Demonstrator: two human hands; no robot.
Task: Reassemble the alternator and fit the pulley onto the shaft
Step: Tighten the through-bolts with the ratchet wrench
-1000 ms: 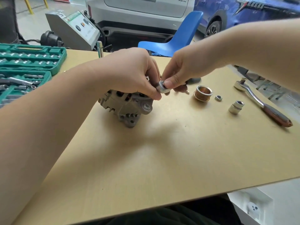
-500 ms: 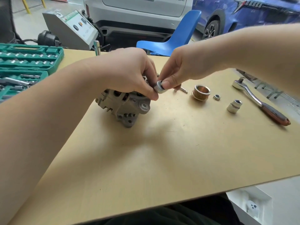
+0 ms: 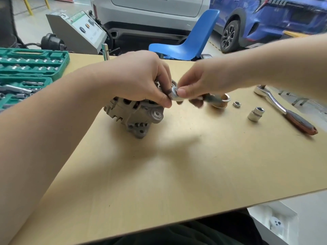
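The alternator [image 3: 136, 114] is lying on its side on the tan surface [image 3: 177, 174], a little left of the middle and toward the far edge. It is pressed down from above by the left hand [image 3: 139, 78], whose fingers are curled over the top of the housing; the thumb and forefinger are also closed on a small silver ring [image 3: 174, 94] at the right end of the alternator. The same ring is pinched from the other side by the thumb and forefinger of the right hand [image 3: 200, 82], so both hands are closed on it. Whether the ring is already seated on the shaft cannot be told, because the shaft is hidden by the fingers.

The pulley [image 3: 222, 101] is seen on the surface just to the right of the right hand and partly behind its fingers; it is apart from the alternator. A small nut [image 3: 236, 104] lies just beside the pulley, and a socket [image 3: 255, 114] stands further right and nearer. A ratchet [image 3: 286, 110] with a brown handle is laid near the right edge. At the far left an open green case [image 3: 26, 71] with sockets is placed. Behind the surface a blue chair [image 3: 192, 45] and parked cars are visible.
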